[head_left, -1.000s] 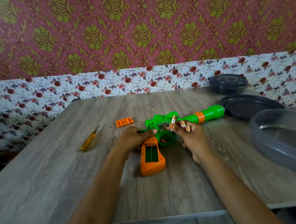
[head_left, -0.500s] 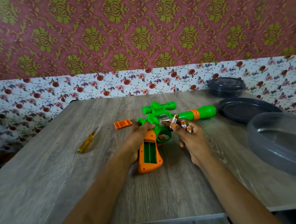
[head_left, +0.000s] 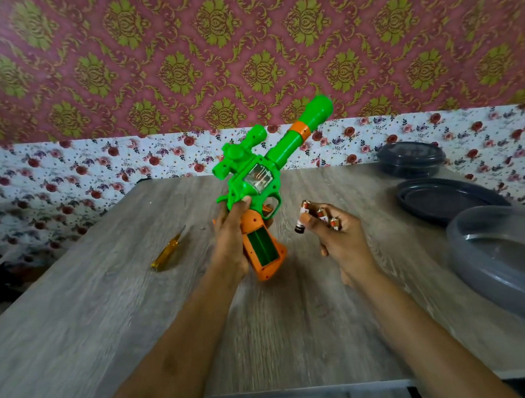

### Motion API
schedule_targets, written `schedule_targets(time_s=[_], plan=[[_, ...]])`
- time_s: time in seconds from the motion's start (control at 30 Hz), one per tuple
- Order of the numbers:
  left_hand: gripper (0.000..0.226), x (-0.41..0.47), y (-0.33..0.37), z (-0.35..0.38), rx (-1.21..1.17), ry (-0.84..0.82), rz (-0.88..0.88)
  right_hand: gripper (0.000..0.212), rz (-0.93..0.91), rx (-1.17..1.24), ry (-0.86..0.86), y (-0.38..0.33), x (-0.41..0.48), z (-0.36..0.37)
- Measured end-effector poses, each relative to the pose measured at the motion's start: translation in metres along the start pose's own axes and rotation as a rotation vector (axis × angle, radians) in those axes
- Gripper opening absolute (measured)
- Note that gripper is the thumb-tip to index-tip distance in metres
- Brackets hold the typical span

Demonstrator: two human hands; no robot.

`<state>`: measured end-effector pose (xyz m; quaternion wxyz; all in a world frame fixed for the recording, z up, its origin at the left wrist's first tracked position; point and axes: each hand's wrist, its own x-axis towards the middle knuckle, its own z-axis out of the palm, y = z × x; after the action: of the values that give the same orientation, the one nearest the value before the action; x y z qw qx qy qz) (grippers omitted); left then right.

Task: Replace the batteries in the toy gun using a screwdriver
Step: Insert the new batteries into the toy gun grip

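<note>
Gripped in left hand (head_left: 231,234), clear of the table (head_left: 105,310): gun (head_left: 253,180), open battery bay (head_left: 261,247) facing up, barrel (head_left: 296,131) tilted up and away. Pinched in right hand (head_left: 339,239), just beside the gun and apart from the left: three batteries (head_left: 319,216). Farther left, flat on table: screwdriver (head_left: 168,251); far right, dark lids (head_left: 447,200).

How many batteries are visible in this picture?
3. All are held in the right hand: one battery by the thumb, a second beside it, a third farthest right. Others may hide in the palm.
</note>
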<state>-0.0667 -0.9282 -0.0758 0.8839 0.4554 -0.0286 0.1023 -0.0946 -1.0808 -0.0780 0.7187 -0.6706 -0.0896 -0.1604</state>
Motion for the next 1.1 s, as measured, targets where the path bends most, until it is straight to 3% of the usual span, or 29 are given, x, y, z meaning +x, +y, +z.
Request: schedule_targets(time_s=[0.17,0.33,0.43,0.67,0.83,1.0,1.1], plan=[[0.026,0.006,0.007,0.024,0.036,0.054,-0.063,0.013,-0.005,0.050,0.017,-0.014,0.015,0.002],[0.037,0.010,-0.010,0.028,0.032,0.079,-0.074,0.036,-0.082,-0.008,0.030,0.005,0.012,-0.009],[0.040,0.013,-0.020,0.022,0.027,0.081,-0.127,0.030,-0.162,-0.047,-0.003,0.008,0.019,-0.010],[0.020,0.028,-0.021,0.020,-0.021,0.003,-0.264,0.021,-0.339,-0.067,-0.040,0.003,0.022,0.001],[0.030,0.024,-0.028,0.021,-0.044,0.033,-0.312,0.020,-0.534,-0.299,-0.112,0.005,0.010,0.008],[0.026,0.022,-0.024,0.021,-0.027,-0.035,-0.244,0.022,-0.873,-0.640,-0.023,0.008,0.005,0.008],[0.028,0.023,-0.021,0.021,-0.020,-0.020,-0.249,0.022,-0.929,-0.750,-0.011,0.006,0.004,0.009]])
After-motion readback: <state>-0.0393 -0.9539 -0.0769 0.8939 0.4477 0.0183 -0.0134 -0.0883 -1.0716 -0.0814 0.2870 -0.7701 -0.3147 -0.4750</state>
